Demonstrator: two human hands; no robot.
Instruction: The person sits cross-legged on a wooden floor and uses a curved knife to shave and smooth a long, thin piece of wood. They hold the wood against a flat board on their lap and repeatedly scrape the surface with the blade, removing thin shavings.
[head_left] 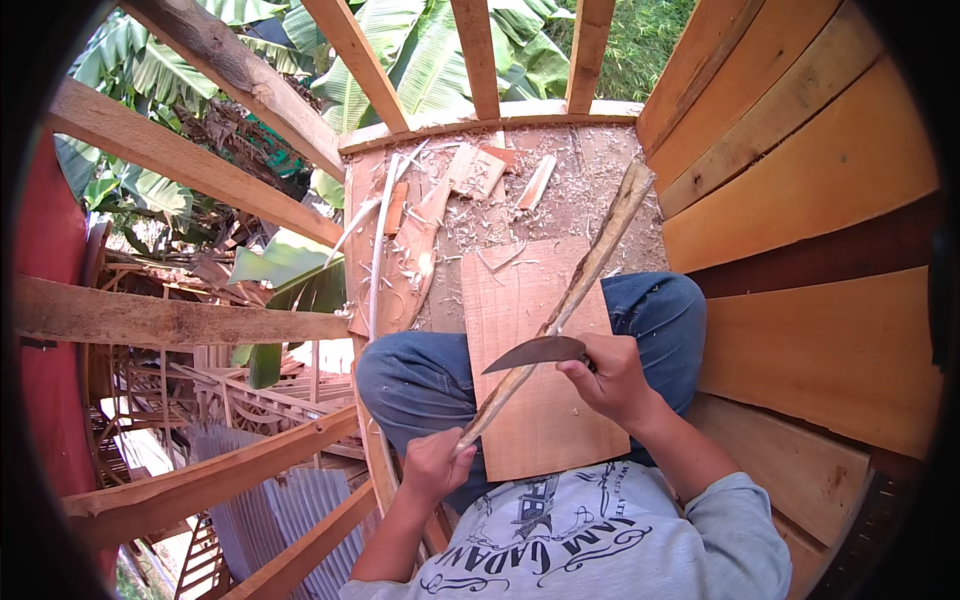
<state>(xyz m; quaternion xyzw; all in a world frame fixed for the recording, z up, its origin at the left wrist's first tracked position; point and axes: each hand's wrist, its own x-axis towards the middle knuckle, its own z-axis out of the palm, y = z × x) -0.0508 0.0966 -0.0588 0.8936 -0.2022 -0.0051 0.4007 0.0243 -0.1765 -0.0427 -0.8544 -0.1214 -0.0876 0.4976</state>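
My left hand (436, 464) is closed around the lower end of a long, rough wooden stick (598, 256). The stick slants up and to the right, away from me, over a flat wooden board (540, 421) lying across my lap. My right hand (611, 380) grips a knife with a broad, curved dark blade (535, 353); its handle is mostly hidden in my fist. The blade points left and lies across the stick's middle, seemingly touching it. Some of the stick's bark looks shaved to paler wood.
Wood shavings (585, 160) litter the plank floor ahead, with offcuts (478, 172) and a thin pale strip (381, 245). A wall of planks (800, 335) stands close on my right. Wooden rails (180, 312) enclose the left, with banana leaves and corrugated sheets (310, 515) beyond.
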